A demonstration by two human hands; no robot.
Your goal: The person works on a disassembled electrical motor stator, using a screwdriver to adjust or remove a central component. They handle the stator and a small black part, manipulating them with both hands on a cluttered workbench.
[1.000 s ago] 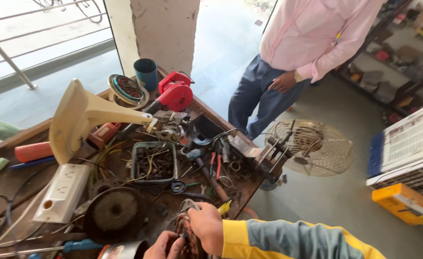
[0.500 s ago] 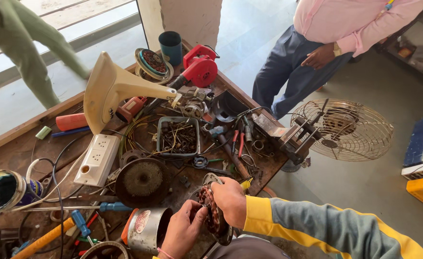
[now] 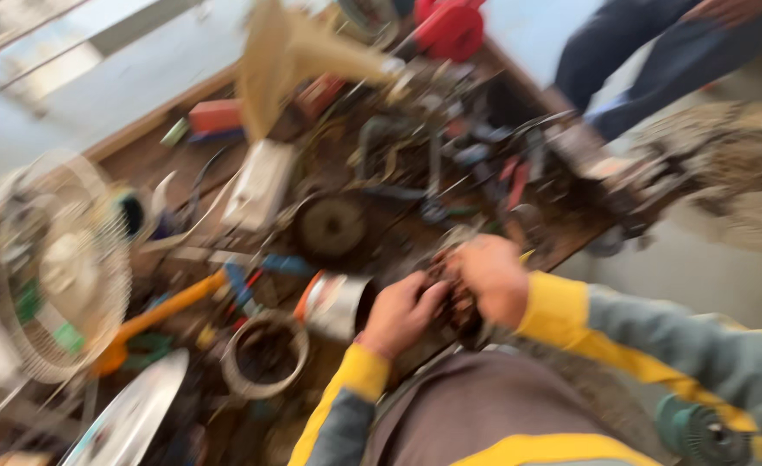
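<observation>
A: Are we gripping something?

B: Yes. Our left hand [image 3: 402, 312] and right hand [image 3: 493, 278] are both closing around a dark coil part [image 3: 454, 298], held between them at the desk [image 3: 152, 155] edge, about six o'clock from the round motor [image 3: 331, 226]. The blur is hiding its details.

A: And nearby?

B: A metal can [image 3: 336, 304] is lying at nine o'clock from our left hand.

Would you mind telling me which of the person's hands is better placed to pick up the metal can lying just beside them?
Left, probably. The left hand sits right next to the metal can, while the right hand lies farther from it, on the dark wound part both hands grip.
</observation>
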